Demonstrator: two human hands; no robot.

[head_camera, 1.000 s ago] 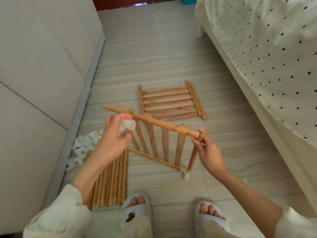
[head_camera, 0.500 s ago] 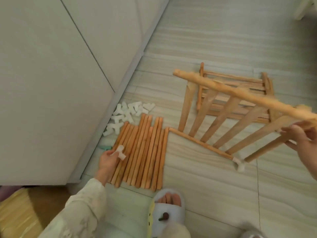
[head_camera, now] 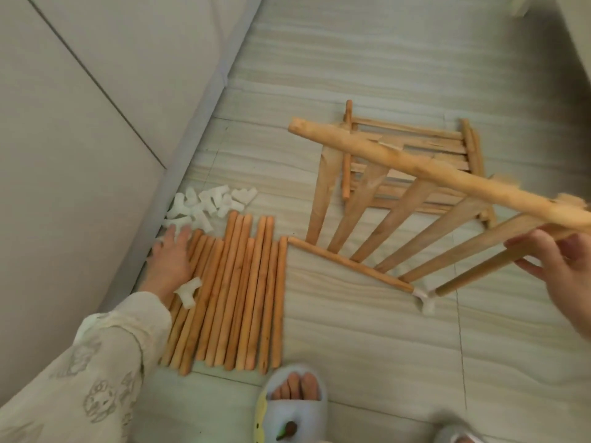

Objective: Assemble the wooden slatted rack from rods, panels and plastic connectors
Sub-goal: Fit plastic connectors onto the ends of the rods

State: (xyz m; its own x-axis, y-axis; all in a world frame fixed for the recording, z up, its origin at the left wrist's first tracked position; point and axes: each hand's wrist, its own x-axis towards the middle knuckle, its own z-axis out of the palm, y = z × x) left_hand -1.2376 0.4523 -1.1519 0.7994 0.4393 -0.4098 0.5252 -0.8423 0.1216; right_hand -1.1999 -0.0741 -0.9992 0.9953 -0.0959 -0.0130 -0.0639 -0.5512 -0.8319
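My right hand [head_camera: 558,270] grips the right side rod of a partly built slatted panel [head_camera: 399,215] and holds it tilted above the floor. Its thick top rod [head_camera: 415,164] runs diagonally, and a white plastic connector [head_camera: 423,298] joins its lower corner. My left hand [head_camera: 169,260] lies flat with straight fingers on a row of loose wooden rods [head_camera: 243,292], its fingertips at a pile of white connectors [head_camera: 208,203]. One loose connector [head_camera: 188,290] lies on the rods beside my wrist. A second slatted panel [head_camera: 415,139] lies flat on the floor behind.
A grey wall [head_camera: 80,123] and its baseboard [head_camera: 192,148] run close along the left, right beside the connector pile. My left foot in a pale slipper [head_camera: 294,407] stands just below the rods, on striped floor tiles [head_camera: 367,346]. A white furniture leg [head_camera: 524,4] shows at the top right.
My left hand left the panel with a connector, dropped to the rod pile, released it onto the rods and reached to the connector pile. The view swung left; my right hand keeps holding the panel.
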